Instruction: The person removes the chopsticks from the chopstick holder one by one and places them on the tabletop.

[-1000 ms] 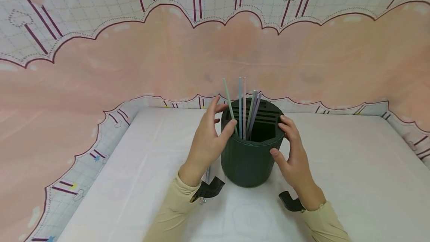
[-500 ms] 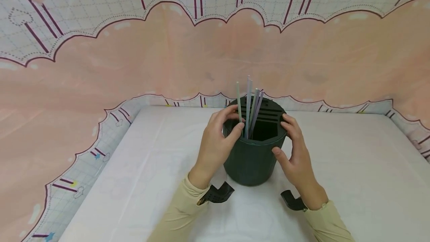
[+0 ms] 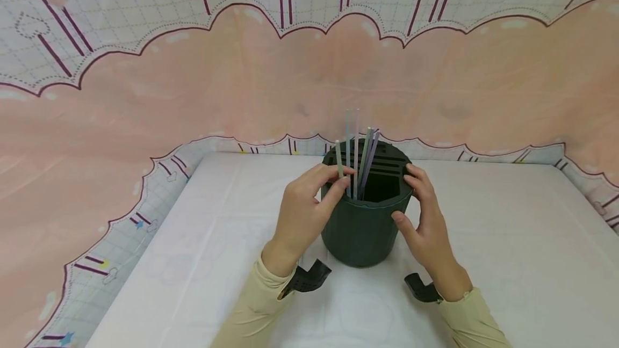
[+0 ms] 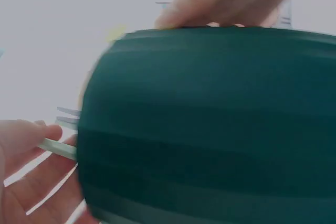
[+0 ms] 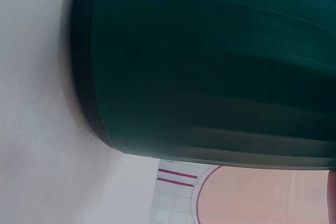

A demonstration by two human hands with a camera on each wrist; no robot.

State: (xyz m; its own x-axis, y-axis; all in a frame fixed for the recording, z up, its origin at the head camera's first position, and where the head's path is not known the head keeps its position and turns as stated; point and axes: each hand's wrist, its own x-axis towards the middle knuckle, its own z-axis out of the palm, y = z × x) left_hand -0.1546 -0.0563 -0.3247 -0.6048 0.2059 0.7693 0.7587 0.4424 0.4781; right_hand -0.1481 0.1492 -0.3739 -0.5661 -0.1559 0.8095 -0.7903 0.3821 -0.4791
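Note:
A dark green round pen holder with a slotted top stands upright on the white table. My left hand pinches a slim pale green stick between thumb and fingers at the holder's left rim. The left wrist view shows that pale green stick reaching past the rim. Several other slim pastel sticks, bluish, pinkish, green and purple, lean in the front compartment. My right hand grips the holder's right side, fingers on the rim and thumb on the front wall. The sticks' lower ends are hidden inside.
The white-covered table spreads to both sides of the holder. Behind it hangs a peach and white patterned cloth. A black wrist mount sits at my left cuff, another at my right cuff.
The pale green stick has gone lower, its top sinking toward the holder. My left fingers have closed in on it and come down. The right hand keeps its grip; the holder has shifted slightly right.

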